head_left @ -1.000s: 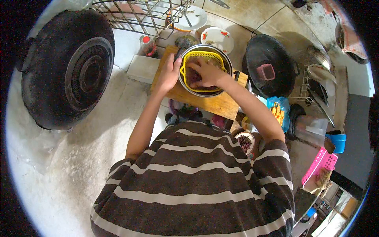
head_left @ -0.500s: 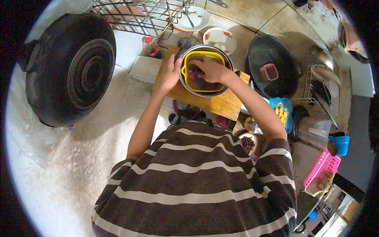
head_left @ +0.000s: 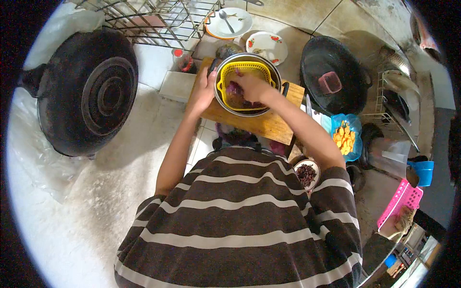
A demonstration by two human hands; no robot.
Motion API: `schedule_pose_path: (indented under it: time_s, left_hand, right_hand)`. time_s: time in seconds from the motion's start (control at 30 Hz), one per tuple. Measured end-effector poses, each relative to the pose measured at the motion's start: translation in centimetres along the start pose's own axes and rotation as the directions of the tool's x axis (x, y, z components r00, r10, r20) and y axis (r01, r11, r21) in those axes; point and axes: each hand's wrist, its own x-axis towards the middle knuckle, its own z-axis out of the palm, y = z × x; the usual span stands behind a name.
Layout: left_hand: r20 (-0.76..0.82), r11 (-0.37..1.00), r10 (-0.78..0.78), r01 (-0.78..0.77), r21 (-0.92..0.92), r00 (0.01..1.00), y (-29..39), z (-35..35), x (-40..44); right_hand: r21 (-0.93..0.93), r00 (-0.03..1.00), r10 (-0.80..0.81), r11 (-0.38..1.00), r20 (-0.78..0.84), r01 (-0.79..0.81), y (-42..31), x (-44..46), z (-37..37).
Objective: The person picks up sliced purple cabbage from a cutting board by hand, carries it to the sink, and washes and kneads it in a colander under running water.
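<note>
I'm seeing my left fingers (head_left: 201,96) gripping the rim side of the round silver metal pot (head_left: 221,105), which is sitting on the brown wooden board (head_left: 259,126). My right fingers (head_left: 247,89) are dipping among wet purple pieces (head_left: 234,91) inside the yellow plastic basket (head_left: 246,64), nested in the pot; I can't tell whether they're grasping any.

head-worn view, facing forward and down

Tan tiles (head_left: 293,17) up top, dk joints (head_left: 328,18); stained wht surface (head_left: 115,192) on L.
</note>
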Motion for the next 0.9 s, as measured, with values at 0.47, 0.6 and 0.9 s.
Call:
schedule_pose_path:
  time_s: [0.47, 0.6, 0.9]
  left_hand:
    - [-0.004, 0.99, -0.088, 0.088, 0.109, 0.996, 1.9, -0.2, -0.6]
    - [0.003, 0.996, -0.074, 0.073, 0.057, 0.997, 2.4, -0.2, -0.8]
    - [0.052, 0.989, -0.15, 0.151, -0.01, 0.987, 3.6, -0.8, -1.7]
  right_hand:
    - [-0.301, 0.93, 0.317, 0.92, 0.188, -0.253, -2.2, 1.1, -0.2]
    - [-0.219, 0.984, 0.162, 0.966, 0.078, -0.141, -2.0, 0.7, 1.5]
    - [-0.221, 0.991, -0.034, 0.975, -0.128, 0.005, -3.4, -3.3, 0.2]
